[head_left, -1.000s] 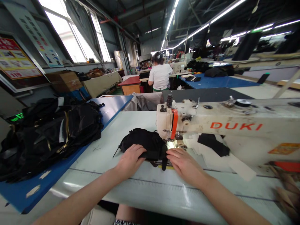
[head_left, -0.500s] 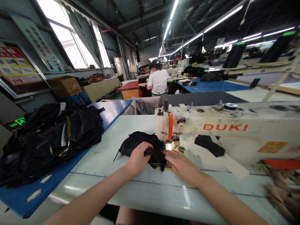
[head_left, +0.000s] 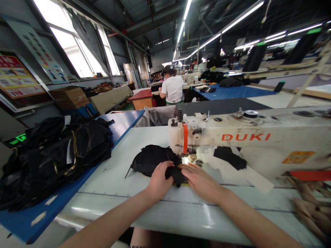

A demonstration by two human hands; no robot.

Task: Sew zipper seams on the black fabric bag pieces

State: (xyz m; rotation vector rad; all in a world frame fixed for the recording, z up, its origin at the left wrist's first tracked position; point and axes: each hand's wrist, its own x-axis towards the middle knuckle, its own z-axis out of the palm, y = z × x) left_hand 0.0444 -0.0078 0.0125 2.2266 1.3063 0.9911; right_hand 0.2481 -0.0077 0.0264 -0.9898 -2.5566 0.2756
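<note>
A bunched black fabric piece [head_left: 151, 159] lies on the sewing machine's pale bed, its right end by the needle area under the lit head. My left hand [head_left: 160, 182] is closed on the near right part of it, thumb and fingers around the cloth. Just across from it, my right hand [head_left: 201, 181] lies with its fingers stretched out flat at the cloth's right edge, close to the presser foot. The fingertips of both hands are near each other. The white sewing machine [head_left: 207, 132], marked DUKI, has an orange lever guard [head_left: 185, 138] at its head. The needle itself is too small to make out.
To the left, a pile of black garments with gold zips [head_left: 77, 148] covers a blue table [head_left: 85, 182]. White paper [head_left: 258, 177] and a black scrap [head_left: 230, 157] lie beneath the machine arm. Brown cloth [head_left: 310, 210] sits at far right. Ahead, a person in white [head_left: 172, 88] works.
My left hand has shifted slightly right and nearer to me along the black fabric, closer to my right hand. My right hand stays almost in place. The camera view has moved slightly.
</note>
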